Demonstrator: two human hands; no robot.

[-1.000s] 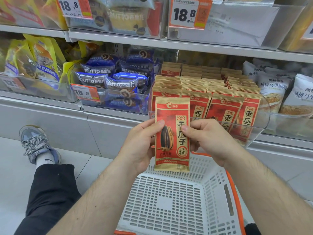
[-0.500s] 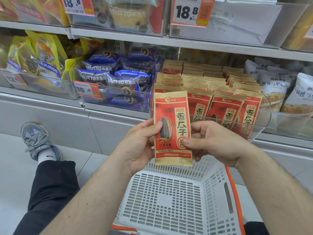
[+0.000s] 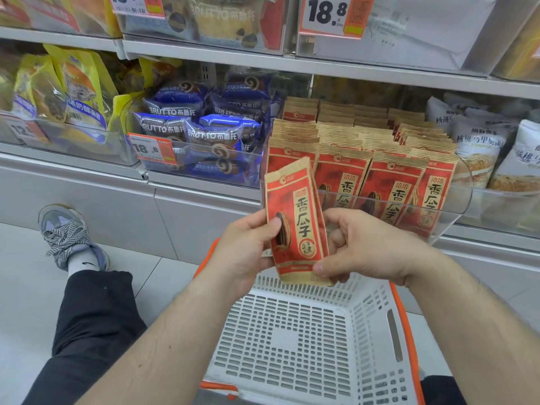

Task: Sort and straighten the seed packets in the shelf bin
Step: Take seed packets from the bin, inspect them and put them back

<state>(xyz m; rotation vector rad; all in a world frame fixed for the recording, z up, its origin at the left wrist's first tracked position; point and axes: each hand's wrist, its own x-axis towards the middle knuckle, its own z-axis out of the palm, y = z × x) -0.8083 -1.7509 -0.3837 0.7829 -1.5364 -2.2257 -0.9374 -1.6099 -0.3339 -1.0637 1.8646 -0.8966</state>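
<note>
A red and tan sunflower seed packet [image 3: 298,220] is held upright, tilted slightly left, in front of the clear shelf bin [image 3: 455,206]. My left hand [image 3: 245,247] pinches its left edge with the thumb on the front. My right hand [image 3: 368,247] grips its lower right corner from behind and below. Inside the bin stand several rows of matching seed packets [image 3: 388,176], upright and facing forward.
A white basket with orange rim [image 3: 306,340] sits below my hands. Blue Brutto cake packs [image 3: 204,130] fill the bin to the left, white walnut packs [image 3: 479,141] the one to the right. My bent leg and grey shoe [image 3: 67,235] rest on the floor at left.
The held packet rose a little toward the bin's front and tilted left. My right hand slid from its right edge down to its lower corner.
</note>
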